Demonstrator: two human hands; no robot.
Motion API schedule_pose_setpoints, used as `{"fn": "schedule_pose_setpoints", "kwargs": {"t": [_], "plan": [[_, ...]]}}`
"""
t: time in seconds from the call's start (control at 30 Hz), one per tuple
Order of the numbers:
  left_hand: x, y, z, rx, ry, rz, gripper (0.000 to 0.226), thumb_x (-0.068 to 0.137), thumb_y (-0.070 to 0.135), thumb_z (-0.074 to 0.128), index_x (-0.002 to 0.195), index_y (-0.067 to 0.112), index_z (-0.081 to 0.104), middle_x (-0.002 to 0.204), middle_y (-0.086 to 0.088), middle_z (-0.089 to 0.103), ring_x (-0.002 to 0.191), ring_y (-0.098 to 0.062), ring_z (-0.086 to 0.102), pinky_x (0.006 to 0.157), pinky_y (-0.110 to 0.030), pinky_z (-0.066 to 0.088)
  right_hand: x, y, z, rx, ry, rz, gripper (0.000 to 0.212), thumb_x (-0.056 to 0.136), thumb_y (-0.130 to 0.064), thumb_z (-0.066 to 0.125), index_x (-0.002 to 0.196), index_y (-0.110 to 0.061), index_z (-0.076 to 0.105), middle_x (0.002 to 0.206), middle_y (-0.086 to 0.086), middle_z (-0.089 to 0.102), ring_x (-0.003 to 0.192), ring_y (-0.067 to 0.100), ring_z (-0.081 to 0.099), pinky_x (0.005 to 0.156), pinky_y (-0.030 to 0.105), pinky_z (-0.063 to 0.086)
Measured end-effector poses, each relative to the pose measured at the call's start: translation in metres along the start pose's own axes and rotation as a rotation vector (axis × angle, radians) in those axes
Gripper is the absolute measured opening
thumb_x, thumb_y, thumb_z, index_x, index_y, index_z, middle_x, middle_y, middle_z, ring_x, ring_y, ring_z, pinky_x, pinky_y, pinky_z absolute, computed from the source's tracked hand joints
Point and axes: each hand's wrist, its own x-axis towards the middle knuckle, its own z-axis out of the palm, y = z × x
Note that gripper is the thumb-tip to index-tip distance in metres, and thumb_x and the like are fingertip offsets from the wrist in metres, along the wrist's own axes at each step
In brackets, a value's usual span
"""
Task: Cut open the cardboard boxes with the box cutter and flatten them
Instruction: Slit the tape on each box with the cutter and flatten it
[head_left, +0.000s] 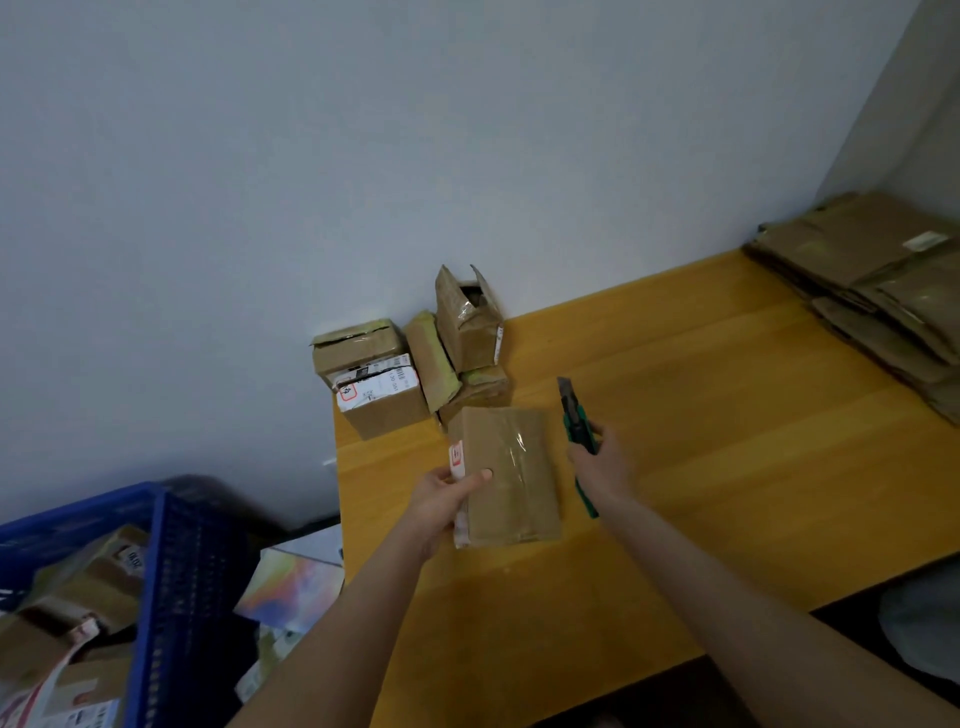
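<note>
blue crate holding cardboard boxes

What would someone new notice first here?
At the middle of the yellow table, the left hand holds a taped cardboard box by its edge while the right hand grips a green box cutter, blade out, beside it. Behind them small boxes cluster against the wall, and flattened cardboard is stacked at the far right.
</note>
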Motion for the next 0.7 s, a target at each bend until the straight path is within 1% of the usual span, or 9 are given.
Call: {"fn": "schedule_pose_setpoints", "kwargs": {"t": [0.03,0.1,0.17,0.2,0.27,0.37,0.43,0.5,0.7], "plan": [[-0.001,0.001,0.000,0.000,0.015,0.001,0.062,0.081,0.027,0.078,0.130,0.005,0.048,0.107,-0.006,0.066,0.083,-0.013,0.065,0.055,-0.023,0.051,-0.006,-0.001,-0.005,-0.074,-0.007,-0.075,0.042,0.096,-0.021,0.054,0.136,-0.024,0.041,0.097,-0.005,0.056,0.073,0.013,0.056,0.057,0.027,0.044],[-0.002,0.003,0.001,-0.004,0.031,0.003,0.056,0.082,0.026,0.077,0.126,0.006,0.049,0.107,-0.007,0.066,0.082,-0.013,0.064,0.057,-0.024,0.050,-0.016,-0.001,-0.014,-0.245,-0.047,-0.230,0.045,0.093,-0.022,0.057,0.136,-0.029,0.044,0.089,-0.009,0.057,0.068,0.008,0.056,0.051,0.021,0.039],[-0.001,0.003,0.001,-0.019,0.048,0.008,0.054,0.081,0.026,0.078,0.123,0.006,0.050,0.109,-0.009,0.066,0.082,-0.014,0.064,0.057,-0.024,0.050,-0.027,-0.001,-0.020,-0.446,-0.057,-0.331,0.049,0.091,-0.025,0.057,0.138,-0.033,0.044,0.092,-0.008,0.060,0.067,0.007,0.055,0.047,0.015,0.033],[-0.001,0.003,0.001,-0.021,0.052,0.008,0.051,0.081,0.026,0.078,0.121,0.006,0.052,0.107,-0.008,0.067,0.081,-0.014,0.065,0.055,-0.023,0.050,-0.031,-0.001,-0.021,-0.537,-0.052,-0.361,0.050,0.091,-0.027,0.057,0.139,-0.035,0.043,0.096,-0.006,0.063,0.070,0.009,0.055,0.048,0.015,0.034],[-0.001,0.004,0.003,-0.023,0.051,0.008,0.042,0.082,0.024,0.077,0.114,0.007,0.055,0.097,-0.004,0.067,0.077,-0.012,0.064,0.050,-0.021,0.049,-0.036,-0.003,-0.021,-0.668,-0.046,-0.413,0.051,0.091,-0.031,0.055,0.140,-0.037,0.042,0.104,-0.002,0.067,0.081,0.017,0.062,0.057,0.023,0.045],[-0.002,0.004,0.008,-0.033,0.047,0.011,0.036,0.083,0.023,0.076,0.109,0.008,0.056,0.092,-0.002,0.067,0.076,-0.012,0.064,0.051,-0.022,0.049,-0.040,-0.011,-0.019,-0.820,-0.058,-0.426,0.052,0.092,-0.033,0.051,0.142,-0.039,0.037,0.111,0.001,0.067,0.096,0.024,0.063,0.073,0.029,0.048],[-0.002,0.004,0.009,-0.042,0.052,0.006,0.036,0.083,0.024,0.076,0.109,0.007,0.057,0.092,-0.002,0.067,0.076,-0.013,0.065,0.053,-0.024,0.050,-0.041,-0.015,-0.018,-0.883,-0.097,-0.423,0.053,0.093,-0.033,0.050,0.144,-0.037,0.035,0.113,0.001,0.065,0.096,0.023,0.062,0.074,0.031,0.051],[-0.002,0.003,0.011,-0.043,0.059,-0.001,0.035,0.083,0.024,0.076,0.106,0.007,0.057,0.090,-0.003,0.067,0.074,-0.015,0.065,0.054,-0.027,0.051,-0.042,-0.017,-0.017,-0.943,-0.103,-0.456,0.052,0.095,-0.031,0.050,0.144,-0.034,0.034,0.113,0.001,0.064,0.097,0.021,0.061,0.073,0.030,0.049],[-0.002,0.004,0.017,-0.099,0.085,-0.037,0.033,0.082,0.023,0.078,0.099,0.005,0.055,0.087,-0.007,0.066,0.074,-0.021,0.064,0.062,-0.034,0.054,-0.046,-0.027,-0.013,-1.000,-0.144,-0.492,0.050,0.097,-0.031,0.048,0.145,-0.032,0.034,0.117,0.002,0.062,0.100,0.022,0.061,0.078,0.033,0.052]]}}
